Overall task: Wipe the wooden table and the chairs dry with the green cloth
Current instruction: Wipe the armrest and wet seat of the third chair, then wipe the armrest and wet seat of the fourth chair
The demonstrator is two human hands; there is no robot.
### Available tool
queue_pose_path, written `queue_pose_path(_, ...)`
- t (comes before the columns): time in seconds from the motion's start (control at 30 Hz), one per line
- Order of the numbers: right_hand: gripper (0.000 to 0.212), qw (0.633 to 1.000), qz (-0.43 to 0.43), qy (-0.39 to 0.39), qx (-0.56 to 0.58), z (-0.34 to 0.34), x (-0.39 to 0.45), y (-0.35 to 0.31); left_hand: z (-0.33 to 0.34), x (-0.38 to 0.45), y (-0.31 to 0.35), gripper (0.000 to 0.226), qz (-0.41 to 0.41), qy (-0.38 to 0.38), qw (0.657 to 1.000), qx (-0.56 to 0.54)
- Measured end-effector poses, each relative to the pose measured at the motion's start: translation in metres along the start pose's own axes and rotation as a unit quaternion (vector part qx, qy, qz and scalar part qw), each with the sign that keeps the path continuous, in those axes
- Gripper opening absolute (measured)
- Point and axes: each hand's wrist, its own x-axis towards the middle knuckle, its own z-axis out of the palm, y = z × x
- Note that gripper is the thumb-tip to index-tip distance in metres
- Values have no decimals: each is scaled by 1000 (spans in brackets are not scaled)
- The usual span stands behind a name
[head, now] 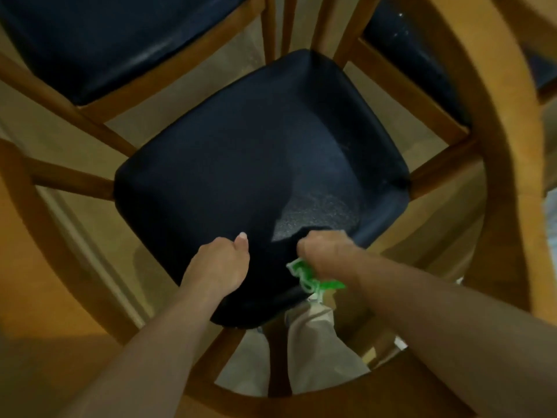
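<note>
**Ann:** Two hands down on the dark chair seat, and the right hand has the green cloth bunched under it at the near right edge of the cushion. Fingers curled round it, a crumpled tail poking out toward the wrist.

**Bo:** And the left hand?

**Ann:** Resting on the near part of the seat, just beside the right one, fingers folded in, thumb out, nothing in it. Looks like it's steadying the chair.

**Bo:** How's that cloth going to behave?

**Ann:** Soft and light, I'd say. It crumples into the palm and will drag along wherever the hand pushes. Best kept wadded in the fist with a flat face pressed down, so the loose tail doesn't flap.

**Bo:** The seat itself?

**Ann:** Padded, smooth, leather-like; probably slick where it's damp. There's a paler, speckled patch just beyond the right hand, which may be moisture or simply a reflection. I can't say which.

**Bo:** Anything else around?

**Ann:** Curved wooden frame ringing the seat, another dark seat at far left. My guess: chairs underway, frame next.
</note>
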Motion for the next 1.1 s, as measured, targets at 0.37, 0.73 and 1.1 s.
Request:
queue_pose_path(0.37, 10, 839, 337, 169, 393, -35, -69, 42, -18, -46, 19, 48, 37, -61, 996, -47)
queue_pose_path(0.73, 34, 467, 39, 184, 864, -108, -211, -46, -117, -148, 82, 17, 171, -122, 911, -355)
queue_pose_path(1.1, 41, 415, -68, 91, 902, -135, -274, 10, -110, -206, 135, 24, 238, 123, 954, -132)
